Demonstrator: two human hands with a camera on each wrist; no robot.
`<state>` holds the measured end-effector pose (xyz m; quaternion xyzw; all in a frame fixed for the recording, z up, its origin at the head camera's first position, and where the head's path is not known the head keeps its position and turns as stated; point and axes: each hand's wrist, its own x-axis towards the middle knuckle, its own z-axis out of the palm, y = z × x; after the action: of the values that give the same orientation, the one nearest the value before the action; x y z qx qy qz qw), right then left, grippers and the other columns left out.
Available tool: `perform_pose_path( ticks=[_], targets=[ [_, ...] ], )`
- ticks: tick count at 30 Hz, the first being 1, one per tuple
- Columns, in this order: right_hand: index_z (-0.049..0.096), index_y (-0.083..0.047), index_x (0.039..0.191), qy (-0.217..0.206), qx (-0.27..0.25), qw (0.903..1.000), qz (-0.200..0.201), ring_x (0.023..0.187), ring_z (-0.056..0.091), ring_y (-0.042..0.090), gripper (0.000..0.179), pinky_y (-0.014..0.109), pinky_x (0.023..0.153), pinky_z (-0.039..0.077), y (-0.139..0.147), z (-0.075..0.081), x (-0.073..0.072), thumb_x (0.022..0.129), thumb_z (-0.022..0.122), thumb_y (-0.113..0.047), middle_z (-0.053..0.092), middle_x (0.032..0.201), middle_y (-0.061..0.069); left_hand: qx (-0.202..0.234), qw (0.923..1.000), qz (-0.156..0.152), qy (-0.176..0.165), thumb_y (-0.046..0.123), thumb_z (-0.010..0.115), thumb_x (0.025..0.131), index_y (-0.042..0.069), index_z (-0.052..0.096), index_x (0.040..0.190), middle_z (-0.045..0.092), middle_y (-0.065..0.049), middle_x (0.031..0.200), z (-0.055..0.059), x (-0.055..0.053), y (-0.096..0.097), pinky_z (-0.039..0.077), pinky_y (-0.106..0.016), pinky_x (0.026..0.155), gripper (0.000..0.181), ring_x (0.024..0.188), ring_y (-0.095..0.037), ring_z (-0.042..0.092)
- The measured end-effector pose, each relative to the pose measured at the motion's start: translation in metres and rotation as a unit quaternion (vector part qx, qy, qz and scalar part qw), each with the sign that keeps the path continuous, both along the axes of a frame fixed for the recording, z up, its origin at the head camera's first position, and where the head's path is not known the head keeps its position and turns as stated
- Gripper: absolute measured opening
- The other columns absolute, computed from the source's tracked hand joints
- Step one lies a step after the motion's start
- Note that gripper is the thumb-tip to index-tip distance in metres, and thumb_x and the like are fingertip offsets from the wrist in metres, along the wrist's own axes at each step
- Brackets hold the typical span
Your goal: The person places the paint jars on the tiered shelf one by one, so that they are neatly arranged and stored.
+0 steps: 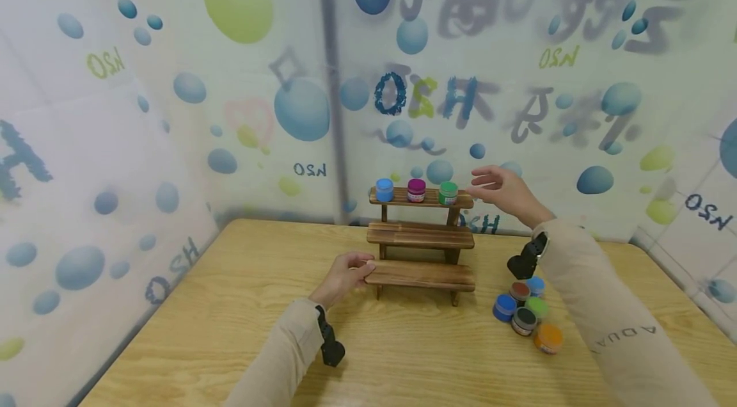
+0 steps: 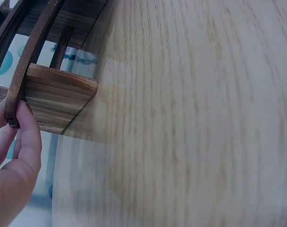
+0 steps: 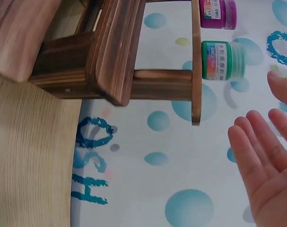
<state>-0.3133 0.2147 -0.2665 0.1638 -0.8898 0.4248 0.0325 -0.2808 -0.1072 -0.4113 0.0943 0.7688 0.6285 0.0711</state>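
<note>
A three-step wooden stand [image 1: 423, 274] is on the table. My left hand [image 1: 344, 276] pinches the left end of its lowest step between thumb and fingers; the left wrist view shows that hand [image 2: 20, 156] at the edge of the board. My right hand [image 1: 503, 192] is beside the right end of the top step, fingers extended and holding nothing. In the right wrist view its fingers [image 3: 257, 146] are apart from the green paint jar [image 3: 217, 60]. On the top step stand a light blue jar [image 1: 384, 190], a purple jar [image 1: 416, 191] and the green one.
Right of the stand, several paint jars cluster on the table [image 1: 242, 317]: a dark blue jar [image 1: 505, 308], a brown jar [image 1: 519, 292], a black jar [image 1: 524, 321], an orange jar [image 1: 549, 338], a light green jar [image 1: 537, 308] and another light blue one. A printed curtain [image 1: 259, 106] hangs behind.
</note>
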Motion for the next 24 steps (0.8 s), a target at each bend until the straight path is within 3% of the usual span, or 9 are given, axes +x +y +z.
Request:
perform_pose_path(
  ticks=[5,11,15,24],
  targets=[
    [0.041,0.0,0.128,0.026,0.011,0.9996,0.002,0.101,0.052,0.034,0.052,0.043,0.079,0.046,0.01,0.0,0.01,0.088,0.054,-0.032,0.049,0.118,0.023,0.006,1.0,0.0,-0.004,0.011,0.055,0.088,-0.006,0.053,0.114,0.054,-0.01,0.089,0.0,0.0,-0.001,0.05,-0.032,0.065,0.031,0.072,-0.013,0.052],
    [0.044,0.002,0.126,0.043,0.015,0.999,0.002,0.093,0.056,0.027,0.049,0.035,0.072,0.05,0.025,-0.011,0.023,0.09,0.051,-0.031,0.051,0.115,0.022,0.009,0.9999,-0.007,-0.008,0.005,0.052,0.089,-0.011,0.05,0.115,0.053,-0.013,0.089,0.019,0.015,0.002,0.049,-0.039,0.071,0.031,0.072,-0.014,0.051],
    [0.045,0.0,0.124,0.035,0.009,0.9993,-0.003,0.089,0.057,0.014,0.047,0.03,0.07,0.05,0.037,-0.021,0.033,0.09,0.051,-0.032,0.052,0.114,0.021,0.004,0.9999,-0.009,-0.007,0.005,0.051,0.09,-0.011,0.05,0.115,0.053,-0.016,0.092,0.026,0.021,0.003,0.048,-0.041,0.074,0.03,0.073,-0.014,0.051],
    [0.045,0.002,0.124,0.003,0.011,0.9999,-0.006,0.084,0.054,-0.001,0.046,0.031,0.07,0.051,0.061,-0.051,0.061,0.091,0.05,-0.03,0.053,0.113,0.023,0.004,1.0,-0.008,0.0,0.005,0.051,0.09,-0.011,0.05,0.115,0.053,-0.015,0.089,0.025,0.02,0.003,0.048,-0.041,0.073,0.03,0.073,-0.014,0.05]
  ],
)
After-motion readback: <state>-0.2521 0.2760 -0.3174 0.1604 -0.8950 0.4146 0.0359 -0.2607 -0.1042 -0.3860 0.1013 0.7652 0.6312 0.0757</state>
